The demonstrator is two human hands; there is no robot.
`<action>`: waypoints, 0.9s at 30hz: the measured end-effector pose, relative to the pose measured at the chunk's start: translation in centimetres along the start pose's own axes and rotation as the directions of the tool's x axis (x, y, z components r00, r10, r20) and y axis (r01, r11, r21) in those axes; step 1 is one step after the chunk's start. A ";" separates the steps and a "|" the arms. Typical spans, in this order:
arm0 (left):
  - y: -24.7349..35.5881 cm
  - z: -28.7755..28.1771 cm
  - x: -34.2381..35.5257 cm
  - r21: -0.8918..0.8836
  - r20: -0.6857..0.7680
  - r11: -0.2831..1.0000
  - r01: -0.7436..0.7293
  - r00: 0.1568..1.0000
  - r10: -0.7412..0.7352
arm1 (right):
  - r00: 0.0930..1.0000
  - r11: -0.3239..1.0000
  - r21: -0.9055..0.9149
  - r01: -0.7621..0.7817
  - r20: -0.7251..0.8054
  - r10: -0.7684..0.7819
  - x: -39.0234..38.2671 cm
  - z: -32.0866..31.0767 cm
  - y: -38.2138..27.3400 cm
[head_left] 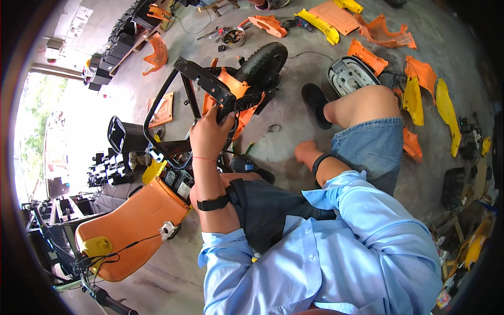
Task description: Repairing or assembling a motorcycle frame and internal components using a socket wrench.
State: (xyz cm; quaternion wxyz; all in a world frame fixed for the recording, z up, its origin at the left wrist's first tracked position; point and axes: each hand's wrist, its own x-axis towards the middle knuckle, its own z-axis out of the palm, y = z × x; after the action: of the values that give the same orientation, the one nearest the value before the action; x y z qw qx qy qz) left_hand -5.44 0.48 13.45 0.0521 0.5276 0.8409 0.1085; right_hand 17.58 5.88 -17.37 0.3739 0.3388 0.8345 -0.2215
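In the head view, the left hand point(211, 134) is grasping the black tubular metal frame point(205, 81) near its perforated plate, beside a black coil-spring shock absorber point(249, 101), and the frame is sitting ahead-left of the person with a treaded black rubber tyre point(266, 60). The right hand point(304, 151) is hovering over the grey concrete floor point(283, 181), its clenched or released state not being discernible.
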 end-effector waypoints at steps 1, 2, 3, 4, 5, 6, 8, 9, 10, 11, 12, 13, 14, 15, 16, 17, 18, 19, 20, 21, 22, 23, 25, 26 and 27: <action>-0.1 0.1 0.1 0.033 0.003 0.999 -0.006 1.000 0.005 | 1.000 1.000 -0.005 0.002 -0.006 -0.002 -0.1 -0.1 -0.1; -0.3 0.2 0.3 0.072 0.004 0.997 -0.010 1.000 0.010 | 1.000 1.000 -0.013 0.003 -0.002 -0.003 -0.2 -0.1 -0.1; -0.4 0.4 0.4 0.073 0.007 0.997 -0.022 1.000 0.022 | 1.000 1.000 -0.010 0.004 -0.012 -0.004 -0.4 -0.2 -0.1; -0.5 0.4 0.5 0.081 0.008 0.996 -0.033 0.999 0.032 | 1.000 1.000 -0.011 0.004 -0.011 -0.004 -0.4 -0.2 -0.1; -0.6 0.5 0.6 0.096 0.014 0.995 -0.042 0.999 0.040 | 1.000 1.000 -0.012 0.004 -0.011 -0.004 -0.5 -0.3 -0.1; -0.7 0.5 0.6 0.080 0.004 0.996 -0.050 0.999 0.050 | 1.000 1.000 -0.014 0.012 -0.018 -0.012 -0.6 -0.2 -0.1; -0.8 0.4 0.7 0.063 0.007 0.996 -0.060 0.998 0.060 | 1.000 0.999 -0.027 0.022 -0.021 -0.023 -0.6 -0.2 0.0; -0.9 0.3 0.8 0.069 0.031 0.996 -0.054 0.998 0.052 | 1.000 1.000 -0.020 0.024 -0.020 -0.025 -0.6 -0.2 0.0; -0.9 0.2 0.9 0.078 0.068 0.996 -0.040 0.997 0.034 | 1.000 1.000 -0.021 0.021 -0.005 -0.021 -0.6 -0.2 0.0; -1.0 0.2 1.1 0.090 0.087 0.995 -0.039 0.996 0.031 | 1.000 1.000 -0.027 0.011 0.020 -0.011 -0.5 -0.1 0.0; -1.0 0.2 1.3 0.103 0.107 0.993 -0.051 0.993 0.040 | 1.000 0.999 -0.026 0.021 0.015 -0.021 -0.5 -0.1 0.1; -1.1 0.1 1.5 0.119 0.110 0.990 -0.076 0.992 0.063 | 1.000 0.999 -0.027 0.025 0.019 -0.025 -0.4 0.0 0.2; -1.2 0.1 1.7 0.141 0.111 0.984 -0.110 0.989 0.095 | 0.999 0.999 -0.028 0.029 0.020 -0.028 -0.3 0.1 0.3; -1.3 0.1 1.9 0.122 0.108 0.986 -0.111 0.989 0.098 | 1.000 0.999 -0.038 0.020 -0.001 -0.020 -0.2 0.2 0.4; -1.4 0.1 1.9 0.106 0.106 0.987 -0.120 0.988 0.109 | 1.000 0.999 -0.048 0.010 -0.021 -0.011 -0.1 0.5 0.6; -1.4 0.1 2.0 0.093 0.115 0.988 -0.124 0.987 0.113 | 1.000 0.998 -0.060 -0.006 -0.030 0.004 0.0 0.8 0.8; -1.5 0.2 1.9 0.015 0.138 0.995 -0.094 0.986 0.091 | 0.998 0.997 -0.068 -0.028 -0.064 0.023 0.1 1.1 1.0; -1.5 0.4 1.7 0.006 0.093 0.996 -0.094 0.991 0.093 | 0.995 0.995 -0.079 -0.054 -0.086 0.047 0.2 1.4 1.2; -1.3 0.7 1.4 -0.002 0.049 0.996 -0.094 0.994 0.094 | 0.993 0.991 -0.089 -0.096 -0.081 0.088 0.4 1.7 1.4; -1.2 0.9 1.2 -0.012 0.011 0.995 -0.097 0.995 0.097 | 0.991 0.990 -0.074 -0.116 -0.080 0.110 0.5 1.9 1.6; -1.1 1.0 1.0 0.002 -0.008 0.996 -0.094 0.996 0.094 | 0.987 0.986 -0.059 -0.153 -0.052 0.150 0.5 2.1 1.6; -1.1 1.1 0.9 0.016 -0.023 0.996 -0.093 0.995 0.094 | 0.979 0.978 -0.030 -0.205 -0.018 0.205 0.5 2.2 1.6; -1.1 1.1 0.7 0.024 -0.054 0.994 -0.103 0.993 0.104 | 0.990 0.989 -0.040 -0.139 -0.042 0.138 0.4 2.2 1.5; -1.2 1.1 0.6 0.019 -0.073 0.993 -0.115 0.991 0.116 | 0.991 0.992 -0.030 -0.124 -0.048 0.122 0.2 2.0 1.4; -1.2 1.1 0.5 0.012 -0.095 0.992 -0.127 0.987 0.128 | 0.993 0.995 -0.022 -0.093 -0.069 0.092 0.0 1.9 1.3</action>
State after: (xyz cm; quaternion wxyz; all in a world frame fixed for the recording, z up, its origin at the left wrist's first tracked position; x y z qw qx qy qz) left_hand -6.45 0.55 12.09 0.0031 0.5746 0.8073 0.1346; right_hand 19.37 5.57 -18.68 0.3594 0.3797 0.8328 -0.1818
